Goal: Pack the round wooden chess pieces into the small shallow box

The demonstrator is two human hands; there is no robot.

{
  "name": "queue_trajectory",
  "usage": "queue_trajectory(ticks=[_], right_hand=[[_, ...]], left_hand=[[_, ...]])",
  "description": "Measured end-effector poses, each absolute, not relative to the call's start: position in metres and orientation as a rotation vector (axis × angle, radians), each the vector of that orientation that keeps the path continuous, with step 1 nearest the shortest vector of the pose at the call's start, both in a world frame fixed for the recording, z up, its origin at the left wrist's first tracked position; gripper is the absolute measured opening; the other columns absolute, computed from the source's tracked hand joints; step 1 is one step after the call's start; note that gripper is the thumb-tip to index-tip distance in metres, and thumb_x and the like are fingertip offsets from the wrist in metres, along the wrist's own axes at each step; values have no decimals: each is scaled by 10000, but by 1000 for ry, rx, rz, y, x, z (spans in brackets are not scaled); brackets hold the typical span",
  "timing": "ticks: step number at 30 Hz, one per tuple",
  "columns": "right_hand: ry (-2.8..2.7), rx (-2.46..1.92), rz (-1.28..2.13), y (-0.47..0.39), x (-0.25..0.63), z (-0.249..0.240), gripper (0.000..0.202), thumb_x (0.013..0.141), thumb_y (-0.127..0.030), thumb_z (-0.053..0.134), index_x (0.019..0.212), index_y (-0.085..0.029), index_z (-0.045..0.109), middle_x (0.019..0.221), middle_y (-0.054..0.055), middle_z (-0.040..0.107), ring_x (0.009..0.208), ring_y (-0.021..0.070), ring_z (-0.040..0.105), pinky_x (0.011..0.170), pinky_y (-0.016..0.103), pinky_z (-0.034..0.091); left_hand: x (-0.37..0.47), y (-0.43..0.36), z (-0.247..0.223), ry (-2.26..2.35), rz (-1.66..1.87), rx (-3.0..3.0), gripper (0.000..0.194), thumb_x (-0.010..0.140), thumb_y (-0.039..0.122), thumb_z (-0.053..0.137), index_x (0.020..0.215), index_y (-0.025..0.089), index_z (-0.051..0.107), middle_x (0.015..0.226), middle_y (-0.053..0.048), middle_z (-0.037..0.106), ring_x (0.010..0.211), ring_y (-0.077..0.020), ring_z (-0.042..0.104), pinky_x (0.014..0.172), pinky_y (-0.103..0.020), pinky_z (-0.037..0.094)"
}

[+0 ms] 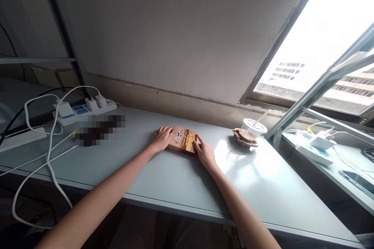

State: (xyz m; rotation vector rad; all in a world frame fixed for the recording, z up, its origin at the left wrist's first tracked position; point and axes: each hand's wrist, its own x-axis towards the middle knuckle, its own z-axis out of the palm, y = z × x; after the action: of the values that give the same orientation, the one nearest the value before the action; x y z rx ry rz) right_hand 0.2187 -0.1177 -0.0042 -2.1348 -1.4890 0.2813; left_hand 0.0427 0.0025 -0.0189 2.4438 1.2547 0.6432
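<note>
A flat brown and yellow box lies on the grey desk in the middle of the head view. Large characters and yellow lettering that seems to read "Chinese chess" cover its top. At the box's left end, my left hand is closed on the edge with its fingers bent. My right hand holds the right end, the index finger along the far corner and the thumb at the near side. The box's end faces are partly hidden by my hands.
A lidded plastic cup with a straw stands in a brown holder to the right. On the left are a power strip, plugged-in chargers and looping white cables. A slanted metal frame borders the desk by the window.
</note>
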Motion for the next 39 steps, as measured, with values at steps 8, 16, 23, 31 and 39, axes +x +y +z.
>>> queue_trajectory(ticks=[8,16,23,31,39], right_hand=[[-1259,-1872,179,-106,243,-28,586,852,-471,352,1333,-139,382,1183,117,574,1098,252,496,945,424,360],[-1348,-1843,392,-108,233,-29,696,876,-553,289,1433,-143,215,1447,142,304,1352,257,238,1096,522,102],[-1462,-1810,552,-113,226,-22,681,876,-625,255,1434,-236,241,1482,76,228,1388,262,94,1059,601,-82],[-1578,-1525,273,-125,217,0,655,894,-591,268,1448,-254,173,1523,24,82,1397,199,15,1126,467,108],[-1606,-1395,43,-133,215,7,705,887,-606,178,1461,-237,2,1521,47,101,1381,238,146,1100,460,223]], left_hand=[[42,16,-25,1477,936,2249,572,930,467,163,1336,141,398,1390,-103,438,1327,-221,310,1091,-394,246],[44,16,-29,1395,778,2189,596,922,506,147,1366,173,364,1448,-97,346,1371,-238,214,1107,-475,176],[45,8,-25,1277,573,2268,595,920,515,146,1314,191,454,1469,-116,291,1387,-280,123,1085,-555,131],[43,-22,0,940,936,2272,632,921,502,245,1441,165,118,1502,-107,219,1384,-210,172,1116,-358,209],[30,-44,8,605,1278,2533,589,936,364,318,1449,229,60,1392,-106,413,1175,-217,497,916,-287,447]])
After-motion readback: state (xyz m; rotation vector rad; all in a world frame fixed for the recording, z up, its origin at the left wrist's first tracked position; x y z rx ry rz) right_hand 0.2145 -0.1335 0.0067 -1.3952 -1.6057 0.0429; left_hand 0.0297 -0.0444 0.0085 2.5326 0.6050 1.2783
